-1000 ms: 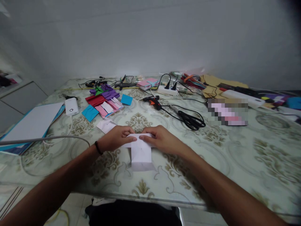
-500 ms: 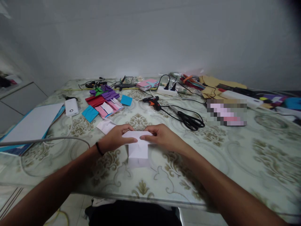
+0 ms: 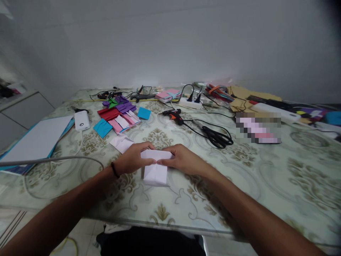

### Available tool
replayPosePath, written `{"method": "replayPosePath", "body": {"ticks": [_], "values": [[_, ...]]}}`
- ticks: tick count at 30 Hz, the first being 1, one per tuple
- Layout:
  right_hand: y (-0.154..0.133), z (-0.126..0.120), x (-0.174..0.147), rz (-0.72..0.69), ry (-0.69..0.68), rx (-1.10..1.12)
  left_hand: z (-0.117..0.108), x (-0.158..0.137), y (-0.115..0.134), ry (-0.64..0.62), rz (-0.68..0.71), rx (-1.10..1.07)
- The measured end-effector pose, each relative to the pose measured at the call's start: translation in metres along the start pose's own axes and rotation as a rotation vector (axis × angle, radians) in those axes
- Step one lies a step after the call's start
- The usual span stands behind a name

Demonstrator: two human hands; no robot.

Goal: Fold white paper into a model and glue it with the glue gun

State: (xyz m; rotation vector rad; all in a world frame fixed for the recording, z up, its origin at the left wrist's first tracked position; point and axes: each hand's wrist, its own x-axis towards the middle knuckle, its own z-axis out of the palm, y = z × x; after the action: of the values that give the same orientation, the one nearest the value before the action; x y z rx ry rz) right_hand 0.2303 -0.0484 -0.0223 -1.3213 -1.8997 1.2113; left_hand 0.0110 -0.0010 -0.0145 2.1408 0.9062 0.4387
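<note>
A creased sheet of white paper (image 3: 155, 174), folded into a narrow piece with a wider top, is between my two hands at the front middle of the table. My left hand (image 3: 135, 156) grips its upper left side, thumb on top and fingers behind. From the other side, my right hand (image 3: 183, 159) pinches the upper right part the same way. Both thumb tips nearly meet at the paper's centre crease. Just beyond my left hand lies another folded white paper (image 3: 121, 142), partly covered by that hand.
Folded coloured papers (image 3: 109, 114) lie at back left, near a white power bank (image 3: 81, 120). A glue gun (image 3: 173, 115) with a coiled black cable (image 3: 217, 137) sits behind my hands. A power strip (image 3: 190, 103) is farther back. White sheets (image 3: 39, 137) are stacked at left.
My thumbs have slid down and closer together at the centre crease. The paper's top edge has bent up towards me, and its lower part looks shorter.
</note>
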Motion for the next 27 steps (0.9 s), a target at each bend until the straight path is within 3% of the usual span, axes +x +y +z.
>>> {"method": "replayPosePath", "body": {"ticks": [12,20,27], "values": [[-0.0005,-0.0020,-0.0018,-0.041,-0.003,0.005,-0.0086,0.0017,0.0009,-0.081,-0.019,0.046],[-0.0005,-0.0070,-0.0032,-0.041,-0.033,0.008,-0.0093,-0.0001,0.0015,-0.148,-0.103,-0.074],[-0.0004,-0.0056,-0.0034,-0.063,-0.071,-0.030,-0.0065,-0.0007,0.0054,-0.167,-0.029,0.020]]}}
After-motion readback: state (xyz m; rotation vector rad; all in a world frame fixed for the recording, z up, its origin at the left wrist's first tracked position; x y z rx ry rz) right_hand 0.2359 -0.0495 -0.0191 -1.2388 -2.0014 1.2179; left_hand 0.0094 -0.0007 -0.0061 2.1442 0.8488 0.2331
